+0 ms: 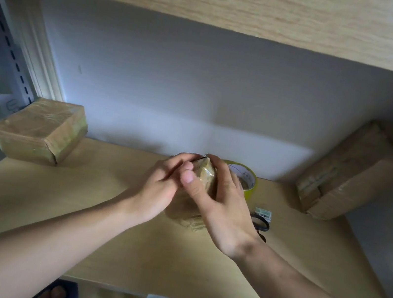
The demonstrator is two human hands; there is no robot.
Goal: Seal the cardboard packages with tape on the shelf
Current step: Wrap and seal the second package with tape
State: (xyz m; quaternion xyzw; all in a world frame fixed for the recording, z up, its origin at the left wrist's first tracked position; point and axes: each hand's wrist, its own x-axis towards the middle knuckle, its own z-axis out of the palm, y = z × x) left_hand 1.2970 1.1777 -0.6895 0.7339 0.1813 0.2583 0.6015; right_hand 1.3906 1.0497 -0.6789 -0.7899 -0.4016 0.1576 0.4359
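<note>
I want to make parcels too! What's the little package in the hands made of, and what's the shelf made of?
The small package looks like brown cardboard wrapped in clear glossy tape: it shines and crinkles at the top. The left hand and right hand press on it. The shelf looks like pale wood or wood-look board, smooth and matte, with faint grain; which one cannot be told.

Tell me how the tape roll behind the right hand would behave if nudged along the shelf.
The tape roll lies flat on its side, so it would probably slide, not roll. Its hollow core suggests it is light. Tipped on edge, it could roll toward the scissors.
</note>
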